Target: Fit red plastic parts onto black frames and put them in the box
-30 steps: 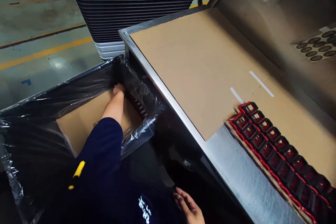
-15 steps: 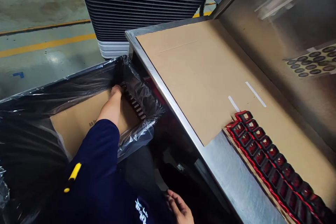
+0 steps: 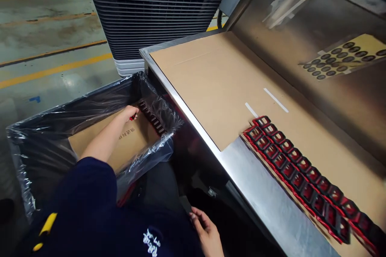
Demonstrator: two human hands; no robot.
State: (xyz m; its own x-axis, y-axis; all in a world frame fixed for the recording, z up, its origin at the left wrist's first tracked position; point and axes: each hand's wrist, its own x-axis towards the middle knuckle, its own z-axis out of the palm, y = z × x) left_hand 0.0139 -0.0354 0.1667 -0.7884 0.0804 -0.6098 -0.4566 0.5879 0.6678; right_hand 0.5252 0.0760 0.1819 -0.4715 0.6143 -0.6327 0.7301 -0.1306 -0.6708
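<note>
My left hand (image 3: 130,112) reaches into a plastic-lined box (image 3: 90,100) on the floor, fingers closed on a small red and black part, beside a row of the same parts (image 3: 151,117) along the box's right wall. A cardboard sheet (image 3: 129,144) with printed characters lies in the box under my arm. My right hand (image 3: 206,231) rests low by my lap with its fingers loosely spread and nothing in it. On the metal table (image 3: 265,196), two rows of red and black parts (image 3: 298,168) lie on brown cardboard (image 3: 217,84).
A large black louvred fan unit (image 3: 153,4) stands behind the box and table. The table has a shiny metal back wall (image 3: 304,28) that mirrors more parts. The concrete floor (image 3: 45,48) with yellow lines lies to the left.
My left hand has drawn back from the box's far corner toward me and lifted slightly. The view has shifted, showing more of the box and table.
</note>
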